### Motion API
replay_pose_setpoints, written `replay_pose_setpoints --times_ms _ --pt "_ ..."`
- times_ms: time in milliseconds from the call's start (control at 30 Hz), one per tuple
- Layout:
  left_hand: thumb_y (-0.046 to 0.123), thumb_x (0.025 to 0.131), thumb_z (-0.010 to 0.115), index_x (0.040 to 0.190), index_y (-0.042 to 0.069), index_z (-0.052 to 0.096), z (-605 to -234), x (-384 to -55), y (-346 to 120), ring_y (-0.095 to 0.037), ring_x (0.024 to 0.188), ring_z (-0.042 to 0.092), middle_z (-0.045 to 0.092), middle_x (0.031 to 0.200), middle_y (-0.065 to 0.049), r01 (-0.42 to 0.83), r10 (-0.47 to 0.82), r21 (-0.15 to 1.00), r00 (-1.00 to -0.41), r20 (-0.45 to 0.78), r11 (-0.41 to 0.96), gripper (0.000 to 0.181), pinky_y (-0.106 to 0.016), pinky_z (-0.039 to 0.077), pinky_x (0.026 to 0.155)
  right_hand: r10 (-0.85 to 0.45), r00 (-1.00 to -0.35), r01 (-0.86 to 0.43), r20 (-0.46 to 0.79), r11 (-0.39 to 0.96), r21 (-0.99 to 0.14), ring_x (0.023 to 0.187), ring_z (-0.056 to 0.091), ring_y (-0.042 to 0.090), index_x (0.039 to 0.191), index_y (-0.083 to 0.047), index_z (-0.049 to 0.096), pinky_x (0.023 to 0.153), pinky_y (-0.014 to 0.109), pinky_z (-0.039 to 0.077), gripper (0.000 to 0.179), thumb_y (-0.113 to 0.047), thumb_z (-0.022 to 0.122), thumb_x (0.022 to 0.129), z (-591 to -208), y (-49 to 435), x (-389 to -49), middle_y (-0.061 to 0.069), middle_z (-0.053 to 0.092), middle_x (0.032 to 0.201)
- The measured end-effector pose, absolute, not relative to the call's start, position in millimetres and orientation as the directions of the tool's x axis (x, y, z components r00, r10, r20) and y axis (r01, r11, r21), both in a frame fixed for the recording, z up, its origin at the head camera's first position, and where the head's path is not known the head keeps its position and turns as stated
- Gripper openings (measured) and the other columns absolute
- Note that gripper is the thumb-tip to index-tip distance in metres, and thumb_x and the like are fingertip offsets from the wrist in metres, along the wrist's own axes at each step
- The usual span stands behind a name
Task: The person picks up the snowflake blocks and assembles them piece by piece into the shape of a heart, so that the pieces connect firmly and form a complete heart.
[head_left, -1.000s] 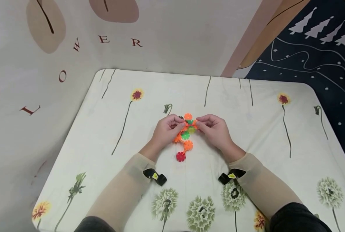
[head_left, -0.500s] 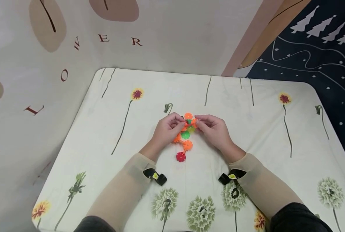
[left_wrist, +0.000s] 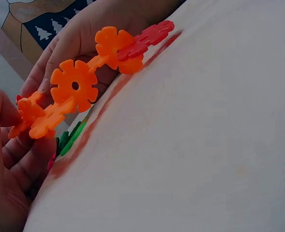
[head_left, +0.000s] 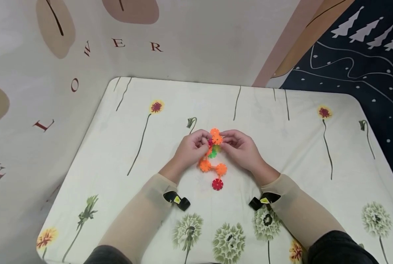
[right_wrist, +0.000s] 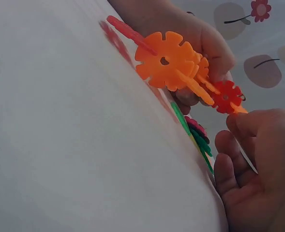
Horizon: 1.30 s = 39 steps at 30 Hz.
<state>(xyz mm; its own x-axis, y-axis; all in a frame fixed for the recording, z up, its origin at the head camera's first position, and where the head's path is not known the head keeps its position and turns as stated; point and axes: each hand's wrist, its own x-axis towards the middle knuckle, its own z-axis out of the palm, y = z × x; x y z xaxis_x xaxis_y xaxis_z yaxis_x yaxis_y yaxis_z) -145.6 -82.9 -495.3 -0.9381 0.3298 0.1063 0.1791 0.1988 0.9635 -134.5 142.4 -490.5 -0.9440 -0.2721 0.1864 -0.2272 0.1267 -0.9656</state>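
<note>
Slotted plastic snowflake discs form a joined chain between my hands, with a red disc (head_left: 217, 184) at its near end. My left hand (head_left: 190, 149) pinches an orange disc (left_wrist: 48, 120) of the chain between thumb and fingers. My right hand (head_left: 242, 149) pinches the edge of another orange disc (right_wrist: 239, 108) at the far part of the chain. A small red disc (right_wrist: 226, 96) sits between the two hands in the right wrist view. Two more orange discs (head_left: 205, 166) lead down to the red end. Fingers hide some of the joints.
Under the hands lie loose-looking green discs (right_wrist: 200, 140) and a pinkish-red disc (right_wrist: 196, 125), close to the cloth. The white flower-print tablecloth (head_left: 150, 139) covers the table. A printed wall (head_left: 199, 47) rises behind the far edge.
The chain has turned in the hands: its red end has swung right and nearer to me, and its orange discs now face up more. Both hands have shifted only slightly.
</note>
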Motion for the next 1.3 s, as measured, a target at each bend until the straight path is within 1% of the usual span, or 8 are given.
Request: replay_pose_setpoints --times_ms 100,200,300,500,633,800,967,1300 --pt "0.012 0.104 0.066 0.105 0.010 0.072 -495.6 -145.6 -82.8 -0.019 0.066 0.051 0.060 0.075 -0.002 0.185 0.340 0.958 -0.935 0.103 0.219 0.005 -0.026 0.044 0.063 -0.298 -0.931 -0.258 0.208 0.137 -0.956 0.092 0.070 0.013 0.122 0.006 0.070 0.081 0.023 0.057 0.029 0.010 0.075 0.094 -491.9 142.0 -134.4 0.017 0.075 0.099" --pt "0.022 0.106 0.069 0.100 0.013 0.071 -496.4 -145.7 -82.3 -0.019 0.066 0.051 0.057 0.073 -0.002 0.191 0.343 0.954 -0.934 0.104 0.230 0.011 -0.028 0.045 0.065 -0.321 -0.919 -0.285 0.229 0.138 -0.949 0.092 0.070 0.014 0.122 0.007 0.071 0.079 0.023 0.057 0.030 0.011 0.076 0.093 -492.9 142.1 -134.1 0.017 0.075 0.100" --pt "0.023 0.106 0.069 0.098 0.014 0.071 -497.0 -145.8 -81.8 -0.019 0.067 0.051 0.056 0.072 -0.001 0.206 0.344 0.949 -0.932 0.116 0.240 0.012 -0.029 0.045 0.067 -0.302 -0.922 -0.298 0.244 0.151 -0.942 0.094 0.070 0.019 0.123 0.006 0.070 0.081 0.025 0.057 0.031 0.011 0.077 0.092 -493.0 143.0 -134.6 0.018 0.074 0.105" --pt "0.023 0.106 0.070 0.097 0.016 0.070 -498.0 -146.3 -81.1 -0.020 0.069 0.054 0.054 0.071 -0.002 0.202 0.335 0.948 -0.936 0.113 0.247 0.012 -0.029 0.046 0.067 -0.165 -0.948 -0.318 0.273 0.431 -0.844 0.114 0.059 0.025 0.119 -0.004 0.077 0.098 0.038 0.048 0.027 0.001 0.078 0.092 -492.7 148.2 -138.9 0.010 0.074 0.120" --pt "0.023 0.107 0.068 0.098 0.015 0.069 -497.7 -146.2 -81.4 -0.020 0.070 0.054 0.053 0.071 -0.002 0.196 0.337 0.949 -0.936 0.105 0.248 0.012 -0.031 0.045 0.067 -0.222 -0.947 -0.320 0.234 0.555 -0.768 0.130 0.047 0.034 0.120 -0.006 0.077 0.107 0.051 0.039 0.031 -0.006 0.080 0.090 -494.2 150.7 -142.8 0.012 0.070 0.130" --pt "0.021 0.108 0.067 0.097 0.015 0.067 -497.7 -146.3 -82.3 -0.021 0.069 0.054 0.051 0.070 -0.003 0.196 0.330 0.945 -0.938 0.103 0.262 0.012 -0.032 0.045 0.067 -0.300 -0.943 -0.313 0.146 0.647 -0.695 0.140 0.036 0.039 0.131 -0.007 0.075 0.113 0.059 0.031 0.043 -0.019 0.081 0.090 -495.5 149.9 -143.9 0.016 0.060 0.144" --pt "0.020 0.107 0.067 0.096 0.014 0.066 -497.4 -146.4 -83.1 -0.021 0.070 0.054 0.050 0.070 -0.003 0.197 0.328 0.947 -0.938 0.108 0.254 0.013 -0.031 0.044 0.068 -0.327 -0.937 -0.324 0.123 0.684 -0.653 0.140 0.035 0.042 0.125 -0.009 0.078 0.115 0.062 0.027 0.036 -0.021 0.082 0.091 -493.0 147.9 -142.9 0.017 0.057 0.147" --pt "0.019 0.107 0.068 0.095 0.013 0.066 -498.1 -146.9 -82.3 -0.019 0.065 0.051 0.050 0.068 -0.003 0.205 0.330 0.948 -0.937 0.118 0.242 0.013 -0.031 0.044 0.065 -0.320 -0.937 -0.327 0.139 0.670 -0.666 0.137 0.039 0.039 0.113 -0.009 0.081 0.115 0.060 0.027 0.023 -0.021 0.083 0.093 -493.1 147.5 -142.4 0.015 0.061 0.143"
